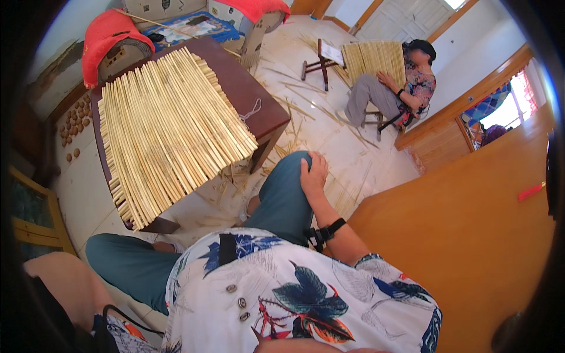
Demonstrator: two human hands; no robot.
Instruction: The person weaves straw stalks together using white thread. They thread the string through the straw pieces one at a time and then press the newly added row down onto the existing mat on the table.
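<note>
My right hand [315,173] lies on my right knee, its fingers laid over the green trouser leg [285,194] and holding nothing. A dark strap with a small device [325,233] circles that wrist. Only part of my left arm [67,276] shows at the lower left; the hand itself is out of sight. In front of me, a mat of pale straw-coloured stalks [170,132], laid side by side, covers most of a dark red-brown table [262,112]. Its near ends stick out past the table edge. A loop of thin whitish cord [252,109] lies on the tabletop beside the mat. Neither hand touches the mat.
Across the room a seated person [382,94] holds a similar stalk mat [374,62] near a small folding stand [322,62]. Loose stalks [300,109] litter the tiled floor. Several round brown objects [75,120] lie by the left wall. An orange-brown wooden door [447,235] stands at my right.
</note>
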